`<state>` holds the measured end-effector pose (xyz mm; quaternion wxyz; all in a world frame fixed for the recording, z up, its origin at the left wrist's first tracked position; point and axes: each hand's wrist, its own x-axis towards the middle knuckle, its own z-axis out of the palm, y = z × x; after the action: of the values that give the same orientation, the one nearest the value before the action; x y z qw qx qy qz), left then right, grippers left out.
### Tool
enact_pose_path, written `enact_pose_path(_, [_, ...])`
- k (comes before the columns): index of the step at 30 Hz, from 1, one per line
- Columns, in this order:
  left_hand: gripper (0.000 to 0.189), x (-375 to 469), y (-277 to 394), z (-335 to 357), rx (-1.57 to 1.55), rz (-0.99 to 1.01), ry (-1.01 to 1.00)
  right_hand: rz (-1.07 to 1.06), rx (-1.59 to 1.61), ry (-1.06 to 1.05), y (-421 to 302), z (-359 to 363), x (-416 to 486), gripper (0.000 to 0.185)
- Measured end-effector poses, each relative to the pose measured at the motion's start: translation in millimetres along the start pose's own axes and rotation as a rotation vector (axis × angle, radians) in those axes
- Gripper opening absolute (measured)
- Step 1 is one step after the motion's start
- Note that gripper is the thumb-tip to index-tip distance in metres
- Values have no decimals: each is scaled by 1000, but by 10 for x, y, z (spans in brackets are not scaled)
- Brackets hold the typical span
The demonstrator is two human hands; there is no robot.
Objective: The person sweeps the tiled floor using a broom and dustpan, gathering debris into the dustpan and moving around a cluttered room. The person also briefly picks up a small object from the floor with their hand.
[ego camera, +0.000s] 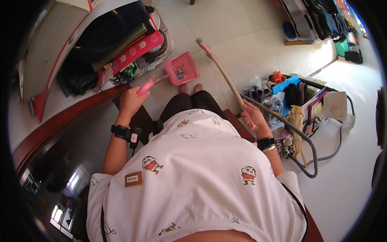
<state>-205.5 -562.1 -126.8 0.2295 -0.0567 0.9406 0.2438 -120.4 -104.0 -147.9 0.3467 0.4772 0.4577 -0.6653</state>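
My left hand (133,103) is closed around the pink handle (146,88) of a long-handled dustpan. The pink dustpan pan (193,70) is over the tiled floor in front of my feet, and small debris with a blue wrapper piece (180,75) lies in it. My right hand (253,115) grips the end of a long, light-coloured broom stick (225,77). At its far end is a pink and grey head (203,46), blurred and to the right of the dustpan; its bristles cannot be made out.
Shoes and bags crowd a rack (314,151) with grey tubing at my right. On my left are a dark glossy surface (75,145) with a red-brown edge and a loaded shelf with a red patterned box (137,50). Dark clothes (328,21) are piled at the far right.
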Motion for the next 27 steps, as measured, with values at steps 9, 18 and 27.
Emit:
enact_pose_path(9, [28,-520,22,86,12,-134,60,-195,-59,144,-871,-800,1193,30])
enact_pose_path(18, [28,-695,68,279,-19,-269,38,-60,-121,115,-353,-537,1584,13])
enact_pose_path(27, [29,-763,-52,374,56,-207,103,-86,-605,-28,257,-181,540,48])
